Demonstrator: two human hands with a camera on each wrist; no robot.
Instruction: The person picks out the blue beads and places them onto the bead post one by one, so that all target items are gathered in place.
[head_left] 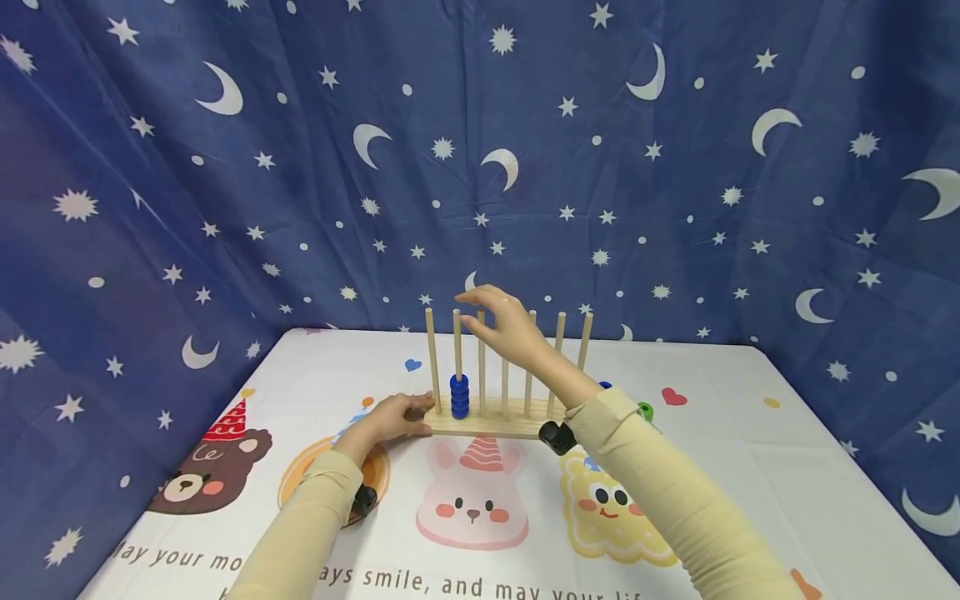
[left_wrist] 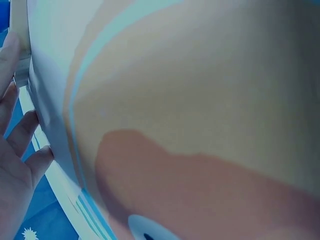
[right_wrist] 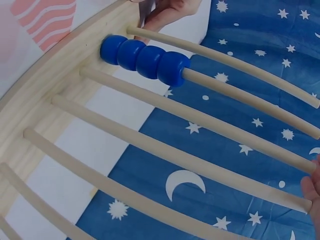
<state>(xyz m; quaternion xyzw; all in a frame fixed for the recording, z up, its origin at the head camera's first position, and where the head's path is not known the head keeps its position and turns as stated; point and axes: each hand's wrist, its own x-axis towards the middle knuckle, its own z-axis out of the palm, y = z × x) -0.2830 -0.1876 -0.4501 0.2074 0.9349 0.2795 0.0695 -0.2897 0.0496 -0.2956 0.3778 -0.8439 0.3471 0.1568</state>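
Observation:
A wooden peg rack (head_left: 491,427) stands on the table, with a row of upright pegs along its base. Several blue beads (head_left: 459,397) are stacked at the bottom of the second peg from the left; the right wrist view shows these blue beads (right_wrist: 145,59) close up. My left hand (head_left: 390,419) holds the left end of the base, thumb in front and fingers behind. By the top of the second peg, my right hand (head_left: 506,325) has its thumb and fingers apart, with nothing showing between them. The right hand hides parts of the middle pegs.
Partly hidden behind my right forearm are a green bead (head_left: 646,410) and a blue piece (head_left: 604,385). A white cloth with cartoon prints (head_left: 472,500) covers the table. Behind it hangs a blue curtain (head_left: 480,167) with stars and moons.

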